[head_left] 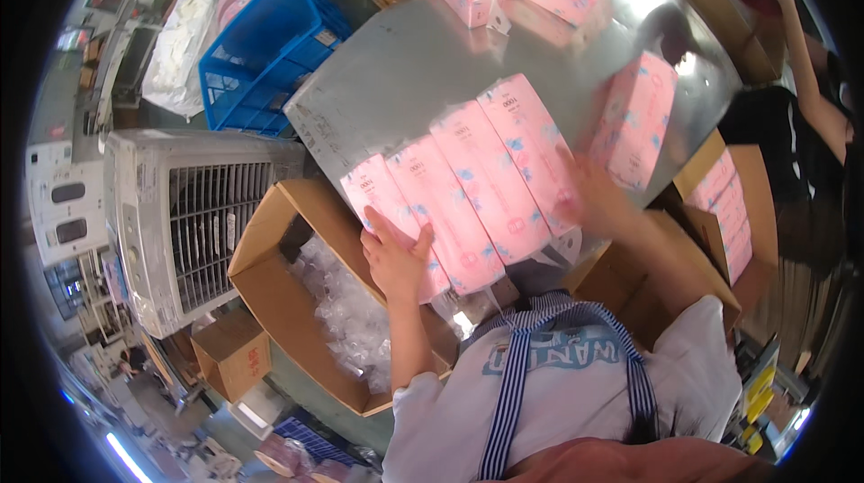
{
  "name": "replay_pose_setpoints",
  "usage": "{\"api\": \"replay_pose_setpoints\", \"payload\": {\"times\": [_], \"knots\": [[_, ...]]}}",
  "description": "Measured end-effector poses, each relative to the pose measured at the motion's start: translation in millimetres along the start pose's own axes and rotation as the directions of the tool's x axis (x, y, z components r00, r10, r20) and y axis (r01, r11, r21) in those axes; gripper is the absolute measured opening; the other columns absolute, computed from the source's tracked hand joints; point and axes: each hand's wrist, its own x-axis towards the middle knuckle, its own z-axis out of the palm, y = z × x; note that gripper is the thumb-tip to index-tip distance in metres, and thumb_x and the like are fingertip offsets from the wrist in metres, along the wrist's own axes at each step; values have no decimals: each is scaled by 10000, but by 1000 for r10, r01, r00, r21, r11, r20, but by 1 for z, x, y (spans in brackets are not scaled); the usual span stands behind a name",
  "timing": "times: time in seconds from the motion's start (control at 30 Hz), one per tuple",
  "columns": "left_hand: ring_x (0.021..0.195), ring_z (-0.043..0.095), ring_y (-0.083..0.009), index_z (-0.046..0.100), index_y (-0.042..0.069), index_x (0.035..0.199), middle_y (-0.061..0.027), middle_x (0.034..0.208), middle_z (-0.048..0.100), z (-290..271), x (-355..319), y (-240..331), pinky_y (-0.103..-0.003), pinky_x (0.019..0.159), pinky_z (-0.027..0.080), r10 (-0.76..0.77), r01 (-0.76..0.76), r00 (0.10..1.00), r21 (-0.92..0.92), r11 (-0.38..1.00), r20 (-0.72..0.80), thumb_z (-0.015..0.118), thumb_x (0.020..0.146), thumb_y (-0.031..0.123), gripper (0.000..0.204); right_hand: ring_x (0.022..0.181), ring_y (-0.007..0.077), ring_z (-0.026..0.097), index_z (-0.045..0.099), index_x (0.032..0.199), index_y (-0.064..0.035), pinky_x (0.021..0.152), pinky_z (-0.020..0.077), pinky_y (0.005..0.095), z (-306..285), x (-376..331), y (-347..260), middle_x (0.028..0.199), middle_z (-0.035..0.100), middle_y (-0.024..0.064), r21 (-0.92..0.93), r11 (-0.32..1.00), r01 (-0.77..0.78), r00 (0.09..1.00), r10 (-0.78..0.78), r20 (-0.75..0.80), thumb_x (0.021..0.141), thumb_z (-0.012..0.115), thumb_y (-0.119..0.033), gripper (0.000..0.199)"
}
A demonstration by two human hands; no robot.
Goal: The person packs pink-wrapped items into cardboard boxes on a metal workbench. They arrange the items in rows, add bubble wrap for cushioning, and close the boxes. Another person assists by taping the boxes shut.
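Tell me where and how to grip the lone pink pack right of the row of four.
Probably best pinched across its long sides near the middle, right hand coming from above: the pack is long and narrow, pointing away from the person, with no other pack against those sides and a gap toward the row.

Left fingers [376, 224] spread, left forearm [408, 330] extended forward; right arm [661, 258] slanted inward, right fingers [574, 175] blurred.

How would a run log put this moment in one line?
pink packs: four side by side on metal table | left hand: on row's left end | right hand: at row's right end, blurred
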Motion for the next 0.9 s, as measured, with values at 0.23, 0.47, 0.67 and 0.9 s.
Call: {"api": "replay_pose_setpoints", "payload": {"times": [0.23, 0.47, 0.67, 0.9], "knots": [[1241, 439, -264, 136, 9, 1454, -206, 1355, 438, 6, 26, -33, -363, 999, 372, -99, 192, 979, -665, 721, 176, 709, 795, 322, 927, 1301, 440, 284, 327, 1414, -218, 1026, 326, 512, -68, 34, 91, 1457, 258, 207, -233, 809, -539, 826, 454, -334, 751, 707, -288, 767], [1242, 429, -241, 291, -35, 1396, -147, 1368, 430, 15, 40, -60, -351, 1022, 353, 31, 464, 861, -807, 365, 508, 679, 840, 323, 767, 1363, 355, 225, 472, 1303, -281, 1123, 194, 519, -78, 7, 81, 1512, 178, 100, -284, 955, 90, 996, -89, 16, 734, 683, -143, 622], [1255, 420, -244, 280, -34, 1401, -147, 1376, 425, 18, 47, -60, -355, 1034, 341, 42, 475, 845, -785, 398, 532, 672, 842, 342, 779, 1342, 254, 323, 598, 1102, -299, 1132, 153, 538, -59, 4, 94, 1365, 445, 60, -751, 476, 457, 781, -619, 84, 691, 675, -211, 428], [1261, 415, -248, 278, -28, 1403, -139, 1391, 409, 22, 50, -69, -358, 1035, 340, 102, 498, 824, -798, 339, 558, 670, 835, 361, 792, 1176, 293, 506, 588, 1070, -98, 1014, 362, 427, -100, 43, 80, 1119, 613, 114, -418, 851, -318, 930, 365, 37, 704, 661, -588, 616]]}}
